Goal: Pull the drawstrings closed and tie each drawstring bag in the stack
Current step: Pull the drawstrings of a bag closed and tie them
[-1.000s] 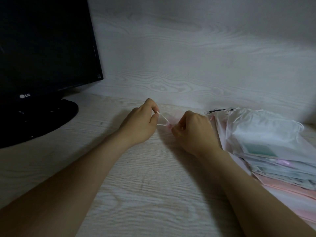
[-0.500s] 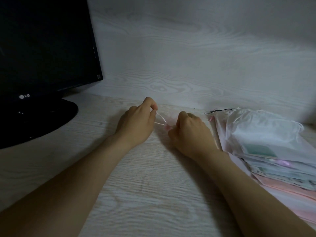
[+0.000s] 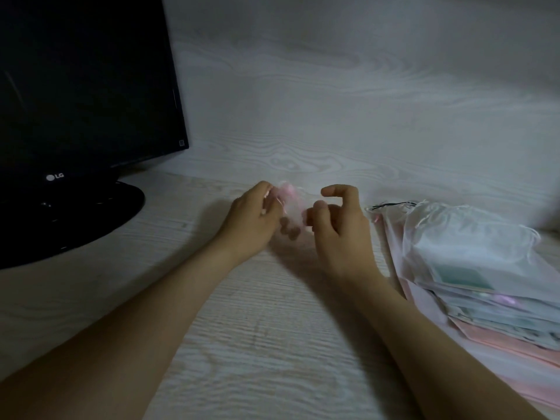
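A small translucent pink drawstring bag (image 3: 290, 199) is held up just above the desk between my hands. My left hand (image 3: 251, 221) grips it at its left side, and fingertips show dimly through the plastic. My right hand (image 3: 339, 225) hovers just right of the bag with thumb and fingers spread and loosely curved, holding nothing. The bag is blurred, so its drawstring and knot cannot be made out. The stack of drawstring bags (image 3: 485, 277) lies at the right, with white translucent ones on top and pink ones underneath.
A black monitor (image 3: 85, 86) on a round stand (image 3: 91, 219) fills the left side. The pale wood-grain desk (image 3: 257, 344) meets a matching back wall (image 3: 333, 101) just behind my hands. The stack reaches the right edge of the view.
My right hand has let go of the drawstring and opened. The string stretched between both hands is gone, and my left hand now holds the bag lifted.
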A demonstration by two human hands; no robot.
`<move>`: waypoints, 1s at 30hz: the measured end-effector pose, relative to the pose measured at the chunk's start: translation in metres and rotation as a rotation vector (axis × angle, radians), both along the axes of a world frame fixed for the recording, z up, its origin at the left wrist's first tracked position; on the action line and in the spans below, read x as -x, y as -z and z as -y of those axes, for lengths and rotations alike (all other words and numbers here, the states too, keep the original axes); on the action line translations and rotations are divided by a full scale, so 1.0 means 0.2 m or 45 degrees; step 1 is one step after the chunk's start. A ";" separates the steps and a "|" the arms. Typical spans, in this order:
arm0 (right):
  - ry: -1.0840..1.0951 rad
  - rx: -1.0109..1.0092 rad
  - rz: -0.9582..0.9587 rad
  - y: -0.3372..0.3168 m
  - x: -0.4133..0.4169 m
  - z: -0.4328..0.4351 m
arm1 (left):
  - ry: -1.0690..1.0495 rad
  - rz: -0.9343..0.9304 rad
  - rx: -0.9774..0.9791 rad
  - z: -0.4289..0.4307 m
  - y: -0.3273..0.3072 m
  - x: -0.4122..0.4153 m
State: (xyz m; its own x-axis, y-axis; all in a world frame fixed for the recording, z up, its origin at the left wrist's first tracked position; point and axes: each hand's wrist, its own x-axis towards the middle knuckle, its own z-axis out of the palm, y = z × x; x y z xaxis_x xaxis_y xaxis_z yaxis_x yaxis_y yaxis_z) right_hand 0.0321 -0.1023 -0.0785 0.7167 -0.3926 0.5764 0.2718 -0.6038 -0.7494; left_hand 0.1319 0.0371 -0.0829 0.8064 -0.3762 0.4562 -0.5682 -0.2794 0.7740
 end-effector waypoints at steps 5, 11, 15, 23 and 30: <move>-0.039 0.172 -0.102 0.02 0.00 -0.02 | -0.363 -0.052 0.010 -0.06 0.00 -0.09; -0.088 0.272 -0.238 0.06 -0.05 -0.04 | -0.628 0.105 -0.344 -0.09 0.03 -0.13; -0.076 0.305 -0.261 0.06 -0.05 -0.02 | -0.495 0.257 -0.524 -0.06 0.02 -0.06; -0.036 0.352 -0.320 0.06 -0.05 0.00 | -0.422 0.178 -1.086 -0.04 0.01 -0.01; -0.029 0.395 -0.345 0.06 -0.05 0.00 | -0.433 0.026 -1.113 -0.08 0.04 -0.10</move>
State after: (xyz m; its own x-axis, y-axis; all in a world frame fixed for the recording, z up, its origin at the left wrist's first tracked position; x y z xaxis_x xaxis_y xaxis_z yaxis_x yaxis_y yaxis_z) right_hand 0.0428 -0.1021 -0.0897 0.8654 -0.2125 0.4538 0.1052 -0.8085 -0.5791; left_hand 0.1513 0.0532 -0.0900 0.9311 -0.3374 0.1383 -0.3600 -0.9109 0.2018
